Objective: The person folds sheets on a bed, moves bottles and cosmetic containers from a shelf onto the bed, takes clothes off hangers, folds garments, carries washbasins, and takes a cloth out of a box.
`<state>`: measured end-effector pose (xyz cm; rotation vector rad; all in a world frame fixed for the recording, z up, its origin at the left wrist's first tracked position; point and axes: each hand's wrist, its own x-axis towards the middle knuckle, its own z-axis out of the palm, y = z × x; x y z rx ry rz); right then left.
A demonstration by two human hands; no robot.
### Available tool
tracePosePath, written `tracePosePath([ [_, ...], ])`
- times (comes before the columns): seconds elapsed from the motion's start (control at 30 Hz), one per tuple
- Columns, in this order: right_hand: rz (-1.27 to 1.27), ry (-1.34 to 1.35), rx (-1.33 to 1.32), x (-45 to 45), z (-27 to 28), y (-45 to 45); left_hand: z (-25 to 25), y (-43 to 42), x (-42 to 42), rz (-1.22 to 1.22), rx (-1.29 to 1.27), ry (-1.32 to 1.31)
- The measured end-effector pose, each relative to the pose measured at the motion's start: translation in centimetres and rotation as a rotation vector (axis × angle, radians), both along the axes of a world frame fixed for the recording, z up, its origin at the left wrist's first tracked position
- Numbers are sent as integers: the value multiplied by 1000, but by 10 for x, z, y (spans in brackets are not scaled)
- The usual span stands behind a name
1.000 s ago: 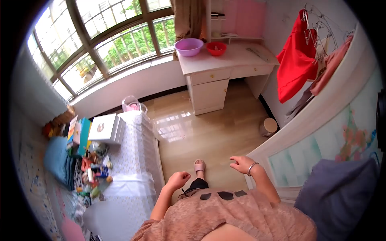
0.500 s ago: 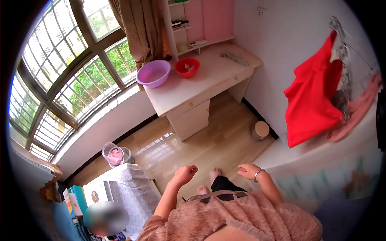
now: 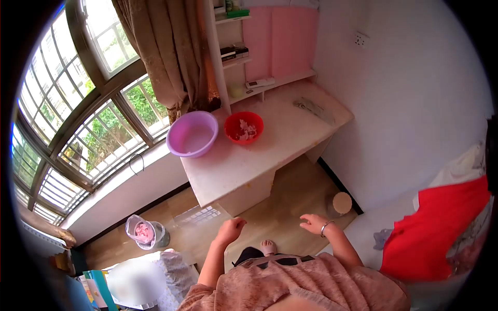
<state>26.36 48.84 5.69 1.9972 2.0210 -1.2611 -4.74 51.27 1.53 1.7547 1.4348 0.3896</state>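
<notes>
Possibly, the purple basin (image 3: 181, 129), left of centre on the tabletop (image 3: 236, 176), could be tipped if its seemingly overhanging rim were bumped. One basin, one red bowl (image 3: 232, 125) and two hands were counted. Fingers were loosely spread on the right hand (image 3: 314, 224); on the left hand (image 3: 230, 230), curled, their closure could not be told.

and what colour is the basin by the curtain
The basin is light purple, clearest in the head view.

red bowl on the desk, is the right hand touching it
Apart. The head view shows bare desk top and floor between the right hand and the red bowl.
</notes>
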Motion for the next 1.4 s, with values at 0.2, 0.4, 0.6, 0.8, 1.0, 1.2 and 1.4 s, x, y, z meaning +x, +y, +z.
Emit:
tracePosePath([
  [0.2,137,89,82,-33,17,89,12,58,-5,94,90,-41],
  [0.4,222,141,126,-77,21,153,33,131,-3,106,47,-442],
  [0.6,360,66,62,-109,33,203,47,185,-19,175,-300,-566],
  [0.8,301,41,17,-109,25,217,21,221,-17,-4,84,-477],
  [1.0,216,56,-17,-81,2,227,7,229,-11,107,-219,-550],
  [1.2,173,154,25,-58,-3,259,-12,233,-24,445,-350,-685],
  [1.4,194,101,17,-42,-11,301,2,246,-40,945,-458,-1136],
])
